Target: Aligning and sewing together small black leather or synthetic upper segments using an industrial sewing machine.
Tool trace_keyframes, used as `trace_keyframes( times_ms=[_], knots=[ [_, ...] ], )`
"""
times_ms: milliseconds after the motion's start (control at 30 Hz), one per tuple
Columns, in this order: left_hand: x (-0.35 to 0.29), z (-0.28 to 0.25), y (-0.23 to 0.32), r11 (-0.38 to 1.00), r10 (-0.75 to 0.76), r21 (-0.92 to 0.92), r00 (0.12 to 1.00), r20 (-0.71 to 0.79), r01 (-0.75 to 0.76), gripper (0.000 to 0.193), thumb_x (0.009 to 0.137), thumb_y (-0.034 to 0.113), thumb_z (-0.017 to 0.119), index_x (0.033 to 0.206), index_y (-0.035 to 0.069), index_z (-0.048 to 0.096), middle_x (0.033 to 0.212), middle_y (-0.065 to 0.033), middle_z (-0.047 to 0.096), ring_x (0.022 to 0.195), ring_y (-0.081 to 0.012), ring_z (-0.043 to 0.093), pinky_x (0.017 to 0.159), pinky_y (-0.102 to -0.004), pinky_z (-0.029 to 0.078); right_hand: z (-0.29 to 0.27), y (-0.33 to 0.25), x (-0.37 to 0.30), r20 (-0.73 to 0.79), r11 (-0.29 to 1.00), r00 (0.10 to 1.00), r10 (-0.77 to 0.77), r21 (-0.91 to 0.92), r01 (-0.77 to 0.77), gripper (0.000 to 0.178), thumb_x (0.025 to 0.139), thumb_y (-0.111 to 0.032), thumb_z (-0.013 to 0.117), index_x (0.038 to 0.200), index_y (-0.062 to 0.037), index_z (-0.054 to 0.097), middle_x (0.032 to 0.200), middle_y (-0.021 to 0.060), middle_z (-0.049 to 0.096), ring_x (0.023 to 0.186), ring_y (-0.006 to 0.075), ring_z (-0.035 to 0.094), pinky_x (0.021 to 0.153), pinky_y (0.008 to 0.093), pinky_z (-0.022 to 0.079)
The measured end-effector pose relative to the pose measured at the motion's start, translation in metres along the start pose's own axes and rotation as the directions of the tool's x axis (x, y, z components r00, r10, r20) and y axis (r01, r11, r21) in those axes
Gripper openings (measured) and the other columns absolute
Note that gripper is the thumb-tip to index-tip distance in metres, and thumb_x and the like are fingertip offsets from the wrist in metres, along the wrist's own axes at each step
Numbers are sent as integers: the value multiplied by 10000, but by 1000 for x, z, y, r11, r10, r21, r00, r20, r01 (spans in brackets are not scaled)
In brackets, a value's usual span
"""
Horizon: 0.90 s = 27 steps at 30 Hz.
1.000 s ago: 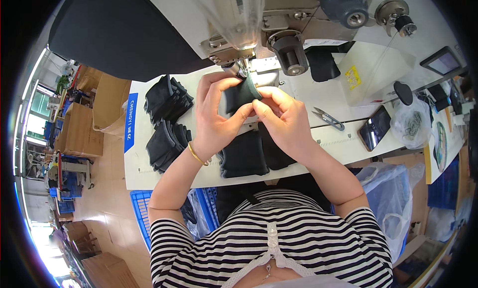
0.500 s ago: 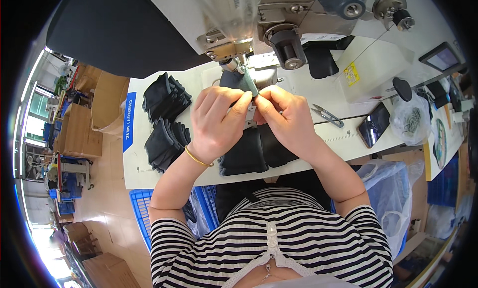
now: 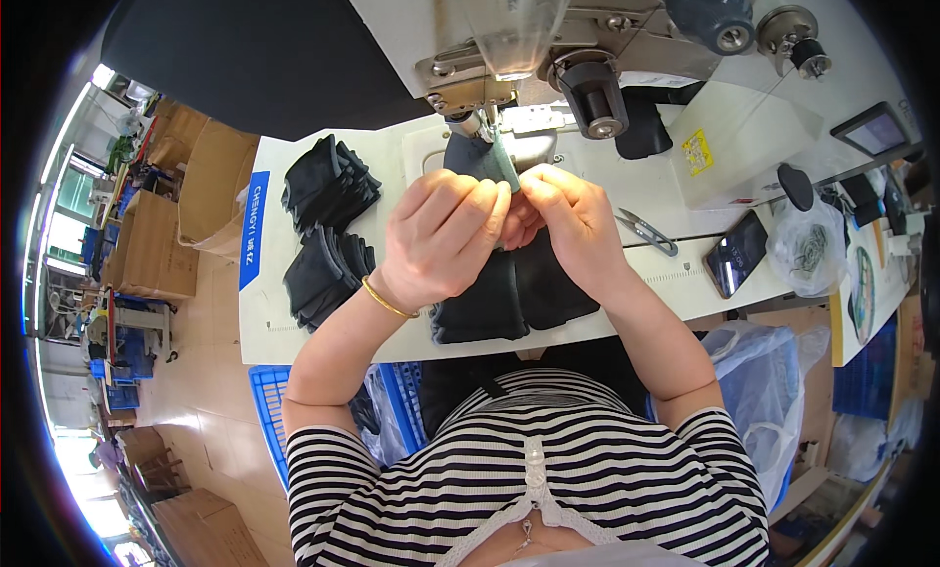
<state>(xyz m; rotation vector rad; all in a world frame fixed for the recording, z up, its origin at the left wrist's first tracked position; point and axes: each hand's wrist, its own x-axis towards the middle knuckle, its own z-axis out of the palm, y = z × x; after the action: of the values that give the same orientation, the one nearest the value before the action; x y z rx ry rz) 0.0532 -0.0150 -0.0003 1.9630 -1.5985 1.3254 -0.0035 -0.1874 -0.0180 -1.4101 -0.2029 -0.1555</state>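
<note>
A dark fabric piece (image 3: 466, 157) with a grey-green edge strip (image 3: 504, 163) lies under the needle area of the sewing machine (image 3: 480, 112). My left hand (image 3: 441, 232) is closed at the near end of the strip, its fingers curled and pinching the fabric. Beside it, my right hand (image 3: 576, 222) pinches the same end between thumb and forefinger. The two hands nearly touch, and their fingers hide the fabric's near edge. Below them, near the table's front edge, are stacked black fabric pieces (image 3: 480, 305).
Two piles of black fabric pieces (image 3: 328, 185) lie to the left. Thread snips (image 3: 647, 231) and a phone (image 3: 736, 255) rest on the right of the white table (image 3: 392, 347). A blue basket (image 3: 269, 391) stands below at left, a plastic bag (image 3: 769, 371) at right.
My left fingers have curled in more and sit slightly lower against the strip. More of the grey-green strip shows above my hands. The whole view has shifted a little.
</note>
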Motion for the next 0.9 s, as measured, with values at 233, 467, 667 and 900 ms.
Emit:
trace_keyframes(
  times_ms=[233, 467, 667, 900],
  knots=[
    [-1, 0, -1, 997, 64, 43, 998, -7, -64, 263, 613, -1, 712, 875, -28, 714, 876, -82, 644, 762, -223, 635, 691, -350, 537, 4, -4, 2, -35, 997, 999, 2, -83, -5, 248, 970, -153, 518, 818, 16, 619, 627, 40, 620, 567, 85, 602, 543, 235, 502],
    [-1, 2, 8, 986, -106, 129, 994, -30, 109, 332, 623, 118, 688, 933, -1, 696, 947, -74, 644, 861, -211, 622, 809, -361, 511, 7, -6, 1, -49, 997, 999, -8, -71, 4, 218, 952, -132, 530, 811, 10, 616, 618, 38, 617, 543, 80, 584, 511, 232, 471],
    [-10, 5, 0, 998, -50, 41, 996, -78, 54, 238, 685, -24, 699, 921, 0, 708, 900, -70, 658, 804, -229, 637, 733, -357, 533, 10, -5, -1, -78, 998, 997, 6, -62, -11, 211, 946, -140, 541, 811, 4, 617, 611, 37, 611, 536, 80, 574, 503, 233, 460],
    [-11, 3, -5, 996, 0, 84, 998, -63, 6, 259, 674, -19, 698, 931, -9, 732, 923, -77, 674, 818, -225, 646, 750, -359, 549, 15, -4, 1, -92, 998, 996, -15, -59, 9, 207, 957, -135, 527, 828, 2, 614, 607, 38, 608, 525, 79, 565, 497, 229, 451]
  ],
)
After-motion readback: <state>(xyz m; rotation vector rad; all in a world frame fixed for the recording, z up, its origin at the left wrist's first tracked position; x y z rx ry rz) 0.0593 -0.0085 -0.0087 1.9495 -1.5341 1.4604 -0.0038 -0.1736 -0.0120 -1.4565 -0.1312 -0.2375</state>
